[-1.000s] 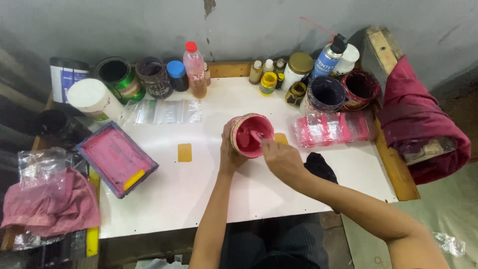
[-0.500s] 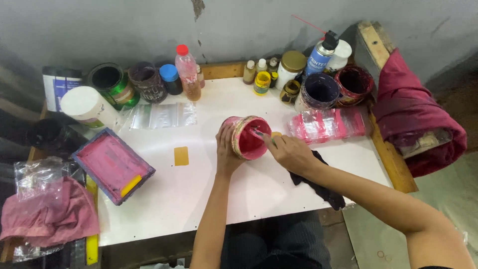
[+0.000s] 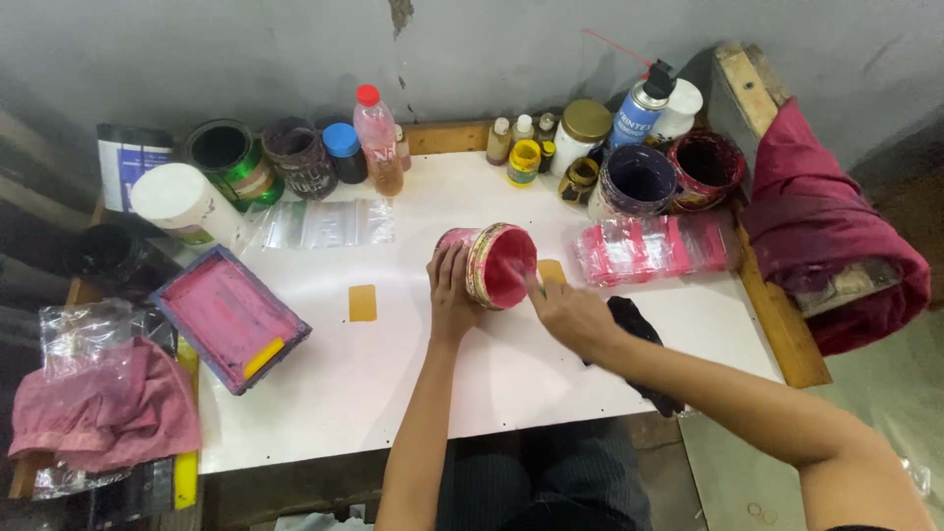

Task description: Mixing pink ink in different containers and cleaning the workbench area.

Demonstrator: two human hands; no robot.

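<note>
A round pot of pink paint (image 3: pixel 497 264) is tipped on its side on the white table (image 3: pixel 393 374), its open mouth facing right. My left hand (image 3: pixel 450 295) grips the pot from behind. My right hand (image 3: pixel 568 315) holds a thin stirring stick (image 3: pixel 524 282) whose tip reaches into the pink paint. A black cloth (image 3: pixel 634 329) lies under my right forearm.
A pink-stained screen frame (image 3: pixel 228 317) with a yellow scraper sits at the left. Paint cans, bottles and a spray can (image 3: pixel 639 108) line the back edge. Pink plastic bags (image 3: pixel 654 246) lie to the right, a clear bag (image 3: pixel 329 224) behind, a pink rag (image 3: pixel 108 413) at lower left.
The pot has stayed tipped in my left hand while my right hand worked the stick inside it. The camera view shifted slightly.
</note>
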